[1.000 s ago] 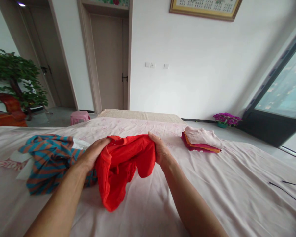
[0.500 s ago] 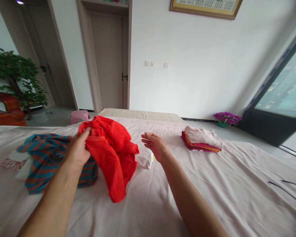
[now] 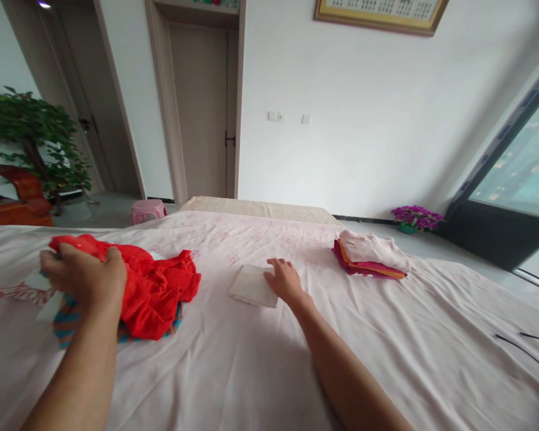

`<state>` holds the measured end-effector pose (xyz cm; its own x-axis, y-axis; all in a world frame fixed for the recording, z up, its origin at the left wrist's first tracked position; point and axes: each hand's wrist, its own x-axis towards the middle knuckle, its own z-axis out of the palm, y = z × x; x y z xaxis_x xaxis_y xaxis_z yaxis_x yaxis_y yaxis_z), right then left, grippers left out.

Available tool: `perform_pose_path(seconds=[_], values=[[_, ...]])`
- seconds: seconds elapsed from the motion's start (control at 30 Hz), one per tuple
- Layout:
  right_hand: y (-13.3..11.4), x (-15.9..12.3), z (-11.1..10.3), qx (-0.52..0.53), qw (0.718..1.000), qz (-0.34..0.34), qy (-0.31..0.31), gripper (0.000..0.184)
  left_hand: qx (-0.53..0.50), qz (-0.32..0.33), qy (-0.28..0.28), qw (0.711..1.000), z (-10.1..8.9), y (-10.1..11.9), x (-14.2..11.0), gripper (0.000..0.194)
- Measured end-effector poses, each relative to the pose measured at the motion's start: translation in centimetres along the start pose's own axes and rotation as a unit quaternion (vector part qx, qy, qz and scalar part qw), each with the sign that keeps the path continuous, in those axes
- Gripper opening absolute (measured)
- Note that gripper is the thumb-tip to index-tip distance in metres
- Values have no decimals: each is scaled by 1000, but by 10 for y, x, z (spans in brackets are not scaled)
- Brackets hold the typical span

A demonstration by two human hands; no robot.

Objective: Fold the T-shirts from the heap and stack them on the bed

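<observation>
The red garment (image 3: 155, 293) lies crumpled over a blue and brown striped garment (image 3: 67, 323), which is mostly covered. My left hand (image 3: 87, 272) is over the red cloth's left part, palm down, with thumb and fingers spread apart. Its fingertips are partly hidden. On the sheet to the right rests a small folded off-white cloth (image 3: 251, 286). At its right edge is my right hand (image 3: 285, 280), fingers loosely extended and holding nothing; whether it touches the cloth is unclear.
A folded stack of clothes (image 3: 371, 254), pale pink over orange and magenta, lies at the right on the pale sheet (image 3: 233, 359). Dark thin cords (image 3: 525, 353) cross the right side. Beyond the bed's edge stand a pink stool (image 3: 148, 211) and purple flowers (image 3: 415, 217).
My left hand has carried the red garment left and down onto the striped one, and its fingers have spread. The off-white cloth is now uncovered. My right hand has lowered toward that cloth.
</observation>
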<state>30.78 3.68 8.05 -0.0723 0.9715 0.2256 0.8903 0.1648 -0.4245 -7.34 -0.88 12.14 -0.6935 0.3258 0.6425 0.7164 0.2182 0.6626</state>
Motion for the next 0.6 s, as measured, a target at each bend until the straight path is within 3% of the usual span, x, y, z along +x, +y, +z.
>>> perform_pose_path(seconds=[0.1, 0.17, 0.2, 0.27, 0.33, 0.37, 0.5, 0.6], values=[[4, -1, 1, -54, 998, 26, -18, 44, -39, 83, 61, 994, -14, 30, -11, 70], [6, 0, 3, -68, 997, 32, -34, 41, -86, 148, 14, 985, -12, 46, -16, 60], [7, 1, 4, -71, 996, 32, -40, 40, -110, 167, -49, 979, -6, 52, -21, 52], [10, 1, 6, -72, 996, 31, -43, 38, -122, 196, -227, 946, 10, 57, -35, 43], [12, 1, 8, -70, 997, 31, -33, 38, -53, 232, -379, 894, 29, 56, -59, 43], [13, 1, 10, -68, 997, 33, -26, 39, 3, 255, -416, 873, 37, 53, -74, 45], [16, -1, 14, -54, 998, 45, 3, 39, 155, 282, -422, 847, 55, 37, -123, 46], [18, -1, 15, -45, 998, 34, 18, 32, 171, 304, -398, 849, 59, 24, -128, 48]])
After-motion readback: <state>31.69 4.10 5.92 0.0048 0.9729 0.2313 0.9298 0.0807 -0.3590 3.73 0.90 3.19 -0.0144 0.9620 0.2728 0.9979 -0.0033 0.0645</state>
